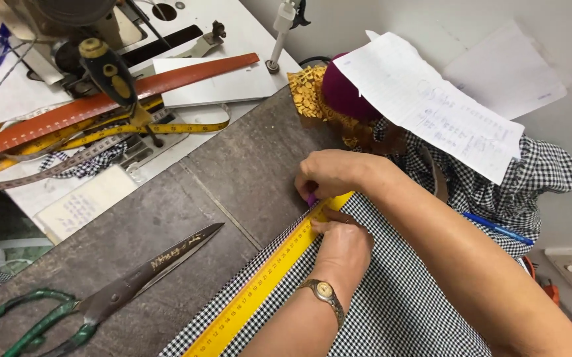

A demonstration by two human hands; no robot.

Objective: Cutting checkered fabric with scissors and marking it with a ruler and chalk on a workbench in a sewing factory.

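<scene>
Grey tabletop (167, 218) carries checked fabric (392, 311) under a yellow ruler (266, 277). Left hand (342, 248) presses flat on the ruler; right hand (332, 173) pinches a purple marker (311, 199), mostly hidden. Scissors (94, 304) cut off at left.

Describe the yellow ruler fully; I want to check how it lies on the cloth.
The ruler is a long, flat yellow strip, plastic by its look, with dark scale marks along one edge. It lies flat along the edge of the checked cloth, running diagonally from the bottom of the picture up to the hands. The left hand presses on it near its far end. The right hand rests at that end with a small purple marker, whose tip is hidden. Its near end runs out of view.
</scene>
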